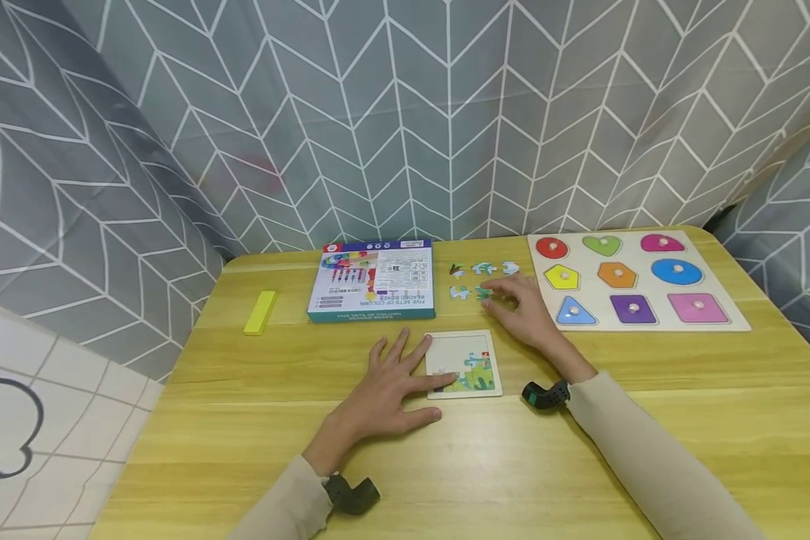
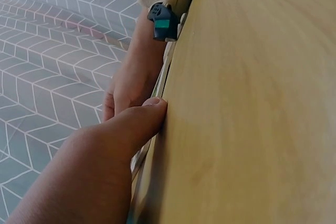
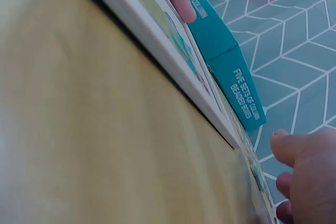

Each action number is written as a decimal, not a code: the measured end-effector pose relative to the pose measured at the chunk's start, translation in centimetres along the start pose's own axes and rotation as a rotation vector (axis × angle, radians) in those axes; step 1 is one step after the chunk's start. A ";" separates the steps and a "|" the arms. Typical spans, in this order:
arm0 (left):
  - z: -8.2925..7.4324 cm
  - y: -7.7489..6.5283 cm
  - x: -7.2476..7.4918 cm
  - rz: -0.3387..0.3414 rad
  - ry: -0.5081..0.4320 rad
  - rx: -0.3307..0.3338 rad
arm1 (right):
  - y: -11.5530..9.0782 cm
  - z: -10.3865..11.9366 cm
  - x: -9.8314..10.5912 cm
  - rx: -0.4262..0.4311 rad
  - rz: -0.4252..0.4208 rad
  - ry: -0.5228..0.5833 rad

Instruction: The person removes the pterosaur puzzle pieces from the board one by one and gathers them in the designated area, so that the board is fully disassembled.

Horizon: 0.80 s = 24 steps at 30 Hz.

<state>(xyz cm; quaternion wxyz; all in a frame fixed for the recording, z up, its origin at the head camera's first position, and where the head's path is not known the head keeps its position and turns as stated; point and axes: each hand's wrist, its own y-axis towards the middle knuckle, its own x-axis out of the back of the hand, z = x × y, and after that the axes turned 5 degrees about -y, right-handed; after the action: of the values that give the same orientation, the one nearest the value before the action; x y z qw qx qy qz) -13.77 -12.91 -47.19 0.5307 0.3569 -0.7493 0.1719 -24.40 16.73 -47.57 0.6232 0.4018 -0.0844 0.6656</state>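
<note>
Take the puzzle tray (image 1: 448, 346) as the middle of the dial, with twelve toward the curtain (image 1: 418, 127). It lies flat on the table (image 1: 466, 472), its fitted pieces (image 1: 475, 381) making a green and blue scene along the lower side and up the right; the upper left is bare board.

The left hand (image 1: 390, 386) lies at nine o'clock, fingers straight and spread apart. Its index finger reaches over the tray's lower left part, and the middle fingertip meets the upper left corner.

The right hand (image 1: 528, 311) is at about two o'clock, thumb and index finger curved to either side of a small green puzzle piece (image 1: 484, 293); I cannot tell whether they pinch it. That piece is one of five in two short rows between twelve and one o'clock: three loose pieces (image 1: 484, 268) in the far row, and another loose piece (image 1: 459, 292) beside it in the near one.

At ten o'clock sits a flat box (image 1: 405, 300) whose teal edge reads "Five Sets of Column Beaded Boxes". Farther out, between nine and ten, is a yellow block (image 1: 259, 313). At two o'clock, beyond the right hand, lies a pegged shape board (image 1: 705, 311) with nine coloured shapes.
</note>
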 end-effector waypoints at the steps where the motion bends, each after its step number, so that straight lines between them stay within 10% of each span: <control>1: 0.0 0.0 0.0 0.004 -0.001 0.004 | -0.2 0.1 0.0 0.021 0.000 0.009; 24: -0.2 0.1 0.2 0.015 0.000 0.009 | -6.2 3.1 1.0 0.210 0.285 -0.027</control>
<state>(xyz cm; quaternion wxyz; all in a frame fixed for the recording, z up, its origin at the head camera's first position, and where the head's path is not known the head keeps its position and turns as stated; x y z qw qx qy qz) -13.75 -12.82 -46.92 0.5279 0.3537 -0.7510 0.1792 -17.42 16.87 -47.33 0.4761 0.4573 -0.0790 0.7470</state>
